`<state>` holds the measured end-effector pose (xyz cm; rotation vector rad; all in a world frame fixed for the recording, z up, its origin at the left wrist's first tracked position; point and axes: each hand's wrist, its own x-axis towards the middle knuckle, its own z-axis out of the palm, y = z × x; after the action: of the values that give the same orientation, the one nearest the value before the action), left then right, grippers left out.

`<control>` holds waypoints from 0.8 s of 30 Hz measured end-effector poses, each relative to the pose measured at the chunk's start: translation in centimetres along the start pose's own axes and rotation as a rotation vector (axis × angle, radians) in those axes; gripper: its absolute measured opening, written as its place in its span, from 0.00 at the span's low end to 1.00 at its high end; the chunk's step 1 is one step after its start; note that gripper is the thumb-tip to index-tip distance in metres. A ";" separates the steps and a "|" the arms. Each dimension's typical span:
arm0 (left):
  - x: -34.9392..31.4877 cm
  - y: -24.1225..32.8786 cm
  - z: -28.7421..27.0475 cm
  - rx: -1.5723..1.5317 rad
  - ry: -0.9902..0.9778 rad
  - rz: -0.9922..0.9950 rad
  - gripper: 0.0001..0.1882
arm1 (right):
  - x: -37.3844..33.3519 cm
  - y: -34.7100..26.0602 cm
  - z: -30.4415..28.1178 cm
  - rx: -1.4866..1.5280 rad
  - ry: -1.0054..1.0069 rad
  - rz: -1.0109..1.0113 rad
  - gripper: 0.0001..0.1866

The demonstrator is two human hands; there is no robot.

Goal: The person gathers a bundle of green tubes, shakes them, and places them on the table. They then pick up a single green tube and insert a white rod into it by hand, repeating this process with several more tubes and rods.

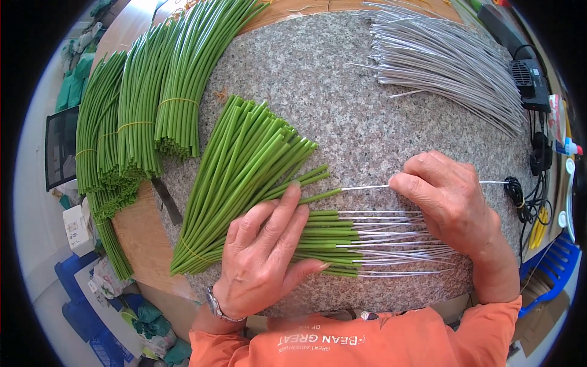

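A fan of green plastic tubes (238,165), tied near its lower end with a yellow band, lies on the stone slab. My left hand (263,244), a watch at its wrist, rests on these tubes with fingers stretched out, pressing them down. Between its thumb and fingers several tubes (330,235) point right, with white-silver wires (391,235) sticking out of their ends. My right hand (449,199) is closed in a pinch on a single wire (367,187). That wire's left end meets the end of one green tube (321,196); its other end shows beyond my hand.
Several banded bundles of green tubes (140,116) lie at the far left. A heap of loose grey wires (446,67) covers the far right of the speckled slab (293,61). Along the right edge are a black device (530,84), coiled black cable (516,192) and a blue plastic basket (553,269).
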<state>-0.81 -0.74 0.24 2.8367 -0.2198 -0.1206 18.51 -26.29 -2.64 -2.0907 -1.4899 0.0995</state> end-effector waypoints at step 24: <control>-0.1 -0.1 -0.1 -0.084 0.058 0.026 0.36 | 1.7 -2.2 2.5 0.051 -0.006 -0.179 0.15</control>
<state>-0.88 -0.63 0.27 2.7484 -0.2338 -0.0408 16.33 -23.26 -3.27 -1.9097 -1.6530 0.0757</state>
